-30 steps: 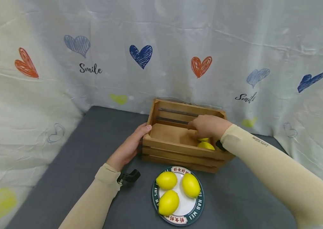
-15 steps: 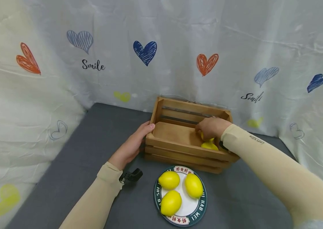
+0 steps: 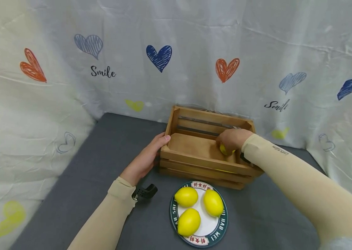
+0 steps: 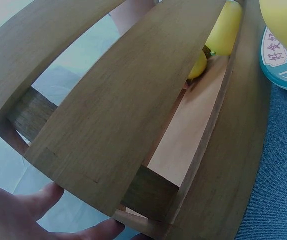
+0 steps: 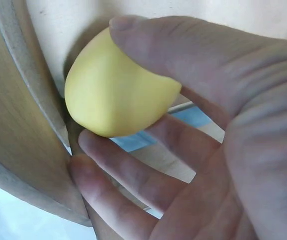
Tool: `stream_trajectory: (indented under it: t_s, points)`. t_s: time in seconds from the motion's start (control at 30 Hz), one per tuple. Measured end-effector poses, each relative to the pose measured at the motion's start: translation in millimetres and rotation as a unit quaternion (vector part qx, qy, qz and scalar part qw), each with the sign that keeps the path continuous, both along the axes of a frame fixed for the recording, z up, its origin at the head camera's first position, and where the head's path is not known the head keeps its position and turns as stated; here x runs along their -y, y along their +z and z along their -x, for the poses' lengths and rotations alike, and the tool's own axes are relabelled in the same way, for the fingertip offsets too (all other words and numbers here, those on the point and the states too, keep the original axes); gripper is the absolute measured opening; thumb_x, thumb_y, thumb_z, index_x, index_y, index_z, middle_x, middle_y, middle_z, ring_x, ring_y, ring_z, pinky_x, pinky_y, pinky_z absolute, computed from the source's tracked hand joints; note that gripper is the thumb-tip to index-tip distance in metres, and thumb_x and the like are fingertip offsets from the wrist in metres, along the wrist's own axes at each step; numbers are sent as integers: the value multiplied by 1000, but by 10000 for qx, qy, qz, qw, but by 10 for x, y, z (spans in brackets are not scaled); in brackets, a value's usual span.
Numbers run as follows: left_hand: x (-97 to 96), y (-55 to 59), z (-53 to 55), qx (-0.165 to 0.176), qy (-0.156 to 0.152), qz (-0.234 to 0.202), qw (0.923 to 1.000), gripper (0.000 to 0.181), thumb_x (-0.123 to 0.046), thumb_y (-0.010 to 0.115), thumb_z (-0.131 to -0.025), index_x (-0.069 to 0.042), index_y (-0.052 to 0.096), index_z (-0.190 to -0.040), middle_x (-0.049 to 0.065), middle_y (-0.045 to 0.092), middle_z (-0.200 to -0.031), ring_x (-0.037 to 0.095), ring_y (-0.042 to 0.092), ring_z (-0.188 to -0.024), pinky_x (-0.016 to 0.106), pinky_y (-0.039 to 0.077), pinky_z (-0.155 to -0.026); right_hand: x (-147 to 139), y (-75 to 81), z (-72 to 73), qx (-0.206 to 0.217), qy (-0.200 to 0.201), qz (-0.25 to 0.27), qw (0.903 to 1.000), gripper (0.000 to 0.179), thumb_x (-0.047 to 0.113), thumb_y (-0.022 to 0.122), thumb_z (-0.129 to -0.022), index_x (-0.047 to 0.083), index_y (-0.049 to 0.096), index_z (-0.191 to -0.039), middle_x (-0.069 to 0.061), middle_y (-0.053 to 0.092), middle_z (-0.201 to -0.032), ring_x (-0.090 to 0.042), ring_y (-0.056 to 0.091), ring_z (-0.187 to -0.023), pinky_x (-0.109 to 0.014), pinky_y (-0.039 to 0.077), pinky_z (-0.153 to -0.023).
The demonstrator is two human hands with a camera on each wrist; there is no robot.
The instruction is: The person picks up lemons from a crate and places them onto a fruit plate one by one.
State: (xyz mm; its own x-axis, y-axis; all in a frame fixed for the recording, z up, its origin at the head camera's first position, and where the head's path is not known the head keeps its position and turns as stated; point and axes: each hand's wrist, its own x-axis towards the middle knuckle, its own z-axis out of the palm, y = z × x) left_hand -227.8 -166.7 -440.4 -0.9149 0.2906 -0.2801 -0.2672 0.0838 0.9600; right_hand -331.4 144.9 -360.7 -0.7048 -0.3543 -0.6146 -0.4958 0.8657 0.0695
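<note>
In the head view my left hand [image 3: 144,159] lies against the left end of a slatted wooden crate [image 3: 204,156], thumb over the rim. The left wrist view shows fingertips [image 4: 108,229] touching the crate's end. Inside the crate's right end, my right hand [image 3: 233,139] holds a yellow lemon [image 3: 224,149]. The right wrist view shows the thumb on one side of this lemon [image 5: 118,95] and fingers below it. A second lemon [image 4: 226,30] lies inside behind the front slats; from the head only a sliver shows through a gap.
A green-rimmed white plate [image 3: 205,231] with three lemons [image 3: 189,222] stands on the dark grey tabletop [image 3: 101,166] in front of the crate. A white curtain [image 3: 188,31] printed with hearts hangs close behind the crate and along the sides.
My right hand has moved slightly right and lower in the crate and now grips a lemon. The other lemon inside has dropped from sight behind the front wall. My left hand stays at the crate's end.
</note>
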Motion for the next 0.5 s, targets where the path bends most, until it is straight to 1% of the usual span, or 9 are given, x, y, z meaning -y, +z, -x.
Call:
stream_trajectory:
  t_s: [0.13,0.37,0.5]
  points:
    - [-1,20,-7,-1,16,6,10000,88,-72,49,-103,-37,11,-174,5,6,-183,49,13,-165,83,13,-124,-11,1,5,-39,28,44,10000,50,3,74,-93,16,71,-141,-12,68,-134,-26,58,-102,-40,52,-80]
    - [0,26,-15,2,16,-26,10000,88,-72,49,-103,-37,11,-174,4,6,-183,48,13,-166,82,12,-125,-29,-13,18,-33,23,53,10000,48,7,78,-92,17,72,-139,-10,68,-134,-26,59,-102,-43,53,-84]
    - [1,23,-14,25,23,-23,10000,88,-72,50,-103,-38,12,-174,4,6,-183,48,13,-166,82,11,-125,-37,-9,30,-38,-36,143,9999,48,5,80,-90,15,73,-136,-9,70,-130,-26,60,-101,-43,55,-87]
